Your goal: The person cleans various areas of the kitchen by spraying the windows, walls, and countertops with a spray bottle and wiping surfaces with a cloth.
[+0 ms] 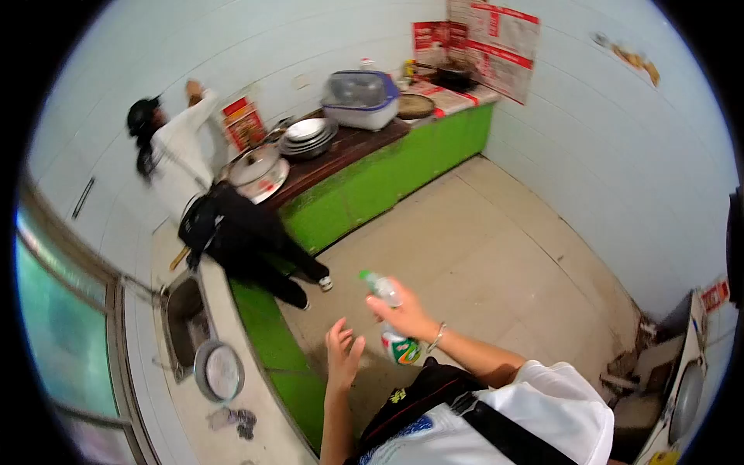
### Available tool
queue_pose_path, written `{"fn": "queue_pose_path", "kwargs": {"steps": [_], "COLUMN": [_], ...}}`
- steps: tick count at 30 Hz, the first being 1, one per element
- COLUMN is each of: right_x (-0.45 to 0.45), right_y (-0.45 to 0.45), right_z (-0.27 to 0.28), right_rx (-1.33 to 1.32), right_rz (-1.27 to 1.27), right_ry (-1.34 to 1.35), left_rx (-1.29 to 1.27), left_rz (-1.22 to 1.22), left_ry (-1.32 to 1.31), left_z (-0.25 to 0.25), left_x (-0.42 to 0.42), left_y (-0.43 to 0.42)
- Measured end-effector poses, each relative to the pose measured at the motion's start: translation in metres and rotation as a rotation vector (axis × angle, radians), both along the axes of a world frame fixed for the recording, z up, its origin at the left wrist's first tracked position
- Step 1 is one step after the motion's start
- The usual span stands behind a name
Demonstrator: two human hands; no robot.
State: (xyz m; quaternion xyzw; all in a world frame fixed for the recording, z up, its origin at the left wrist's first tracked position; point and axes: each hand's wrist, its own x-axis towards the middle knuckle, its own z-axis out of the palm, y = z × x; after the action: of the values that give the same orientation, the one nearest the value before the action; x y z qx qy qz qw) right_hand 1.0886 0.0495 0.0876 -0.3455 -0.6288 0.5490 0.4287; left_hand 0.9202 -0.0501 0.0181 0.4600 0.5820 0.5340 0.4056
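My right hand (412, 316), with a bracelet at the wrist, is closed around the neck of a spray bottle (403, 349). The bottle has a green nozzle tip, a clear upper part and a green, white and orange label. Its nozzle points away from me, towards the far counter. My left hand (343, 355) is raised just left of the bottle, fingers apart and holding nothing. Both hands are in front of my body, above the tiled floor (465, 232).
Another person (182, 151) stands at the left corner, one arm raised to the wall. Along the green-fronted counter are stacked bowls (304, 136), a lidded plastic box (360, 99) and a wok (455, 80). Left are a sink (188, 318) and a metal basin (205, 372). Cardboard (663, 363) lies right.
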Motion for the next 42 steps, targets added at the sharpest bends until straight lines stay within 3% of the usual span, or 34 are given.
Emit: {"fn": "queue_pose_path", "kwargs": {"steps": [4, 8, 13, 19, 25, 31, 36, 42], "right_x": [0.112, 0.176, 0.225, 0.261, 0.304, 0.357, 0.430, 0.506], "right_y": [0.074, 0.098, 0.161, 0.297, 0.405, 0.474, 0.559, 0.720], "right_z": [0.002, 0.009, 0.001, -0.023, -0.018, -0.024, -0.044, -0.004], "right_rx": [0.015, -0.055, -0.063, -0.044, -0.056, -0.146, -0.199, -0.232], "right_rz": [-0.356, -0.552, -0.695, -0.900, -1.079, -1.318, -1.373, -1.249], "right_ry": [0.005, 0.129, 0.066, -0.036, -0.092, -0.172, -0.205, -0.333], "left_rx": [-0.127, -0.143, -0.335, -0.405, -0.508, -0.494, -0.467, -0.496], "left_rz": [-0.197, -0.348, -0.321, -0.237, -0.256, -0.454, -0.552, -0.565], "left_ry": [-0.004, 0.009, -0.148, -0.162, -0.116, -0.051, -0.039, -0.062], "left_z": [0.014, -0.031, -0.056, -0.108, -0.119, -0.085, -0.096, -0.089], "left_x": [0.071, 0.097, 0.125, 0.104, 0.096, 0.168, 0.248, 0.329], "left_y": [0.112, 0.195, 0.307, 0.454, 0.587, 0.736, 0.857, 0.976]}}
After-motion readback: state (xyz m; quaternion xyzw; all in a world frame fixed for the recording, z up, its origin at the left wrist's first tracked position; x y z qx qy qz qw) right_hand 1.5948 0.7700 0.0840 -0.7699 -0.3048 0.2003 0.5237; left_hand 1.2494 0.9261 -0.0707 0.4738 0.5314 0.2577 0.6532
